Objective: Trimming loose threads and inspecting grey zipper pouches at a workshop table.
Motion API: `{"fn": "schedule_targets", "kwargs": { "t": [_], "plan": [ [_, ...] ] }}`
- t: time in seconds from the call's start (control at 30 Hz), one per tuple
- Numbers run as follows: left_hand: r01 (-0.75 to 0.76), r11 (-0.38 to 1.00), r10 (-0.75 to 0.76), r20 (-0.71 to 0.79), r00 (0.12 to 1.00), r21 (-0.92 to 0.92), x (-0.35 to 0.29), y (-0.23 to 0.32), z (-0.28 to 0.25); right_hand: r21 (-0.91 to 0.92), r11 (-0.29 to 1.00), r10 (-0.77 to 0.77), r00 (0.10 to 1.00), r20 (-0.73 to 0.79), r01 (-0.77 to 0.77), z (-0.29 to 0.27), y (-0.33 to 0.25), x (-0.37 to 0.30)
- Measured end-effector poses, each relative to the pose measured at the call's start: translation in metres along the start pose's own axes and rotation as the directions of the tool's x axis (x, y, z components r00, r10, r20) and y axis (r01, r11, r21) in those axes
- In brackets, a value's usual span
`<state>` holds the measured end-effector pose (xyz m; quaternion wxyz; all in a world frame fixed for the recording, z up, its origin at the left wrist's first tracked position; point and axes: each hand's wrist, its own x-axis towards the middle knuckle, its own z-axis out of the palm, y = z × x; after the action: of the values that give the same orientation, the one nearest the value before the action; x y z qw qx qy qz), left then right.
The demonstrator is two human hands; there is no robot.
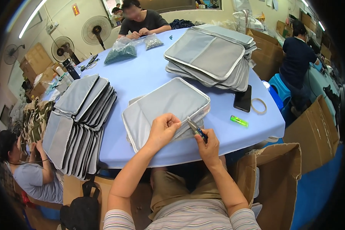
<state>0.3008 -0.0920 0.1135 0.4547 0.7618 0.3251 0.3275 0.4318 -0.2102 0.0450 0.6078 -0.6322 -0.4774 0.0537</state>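
Note:
In front of me a grey fabric pouch with white piped edges [166, 97] lies flat on top of a low stack of similar ones. My right hand [209, 147] is wrapped round a pair of small pliers [196, 128] with dark handles, their metal tip at the pouch's near right edge. Just left of that tip, my left hand [163, 130] rests over the pouch with thumb and forefinger pinched together. Whatever lies between those fingers is too small to make out.
Tall stacks of grey pouches stand at the left [78, 119] and far right [209, 57]. A black phone [242, 99], a tape roll [259, 106] and a green lighter [239, 121] lie to the right. Open cardboard box [276, 168] by my right leg. Co-workers sit around.

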Motion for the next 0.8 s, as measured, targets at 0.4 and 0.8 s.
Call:
{"fn": "schedule_targets", "kwargs": {
  "t": [0.4, 0.8],
  "plan": [
    [-0.037, 0.995, 0.043, -0.056, 0.998, 0.095, -0.006, -0.002, 0.010, -0.047, 0.998, 0.046, 0.999, 0.006, -0.046, -0.001, 0.002, -0.006],
    [-0.072, 0.992, 0.081, -0.085, 0.993, 0.105, -0.008, -0.008, 0.014, -0.064, 0.997, 0.054, 0.998, 0.020, -0.053, -0.001, -0.004, -0.005]
  ]
}}
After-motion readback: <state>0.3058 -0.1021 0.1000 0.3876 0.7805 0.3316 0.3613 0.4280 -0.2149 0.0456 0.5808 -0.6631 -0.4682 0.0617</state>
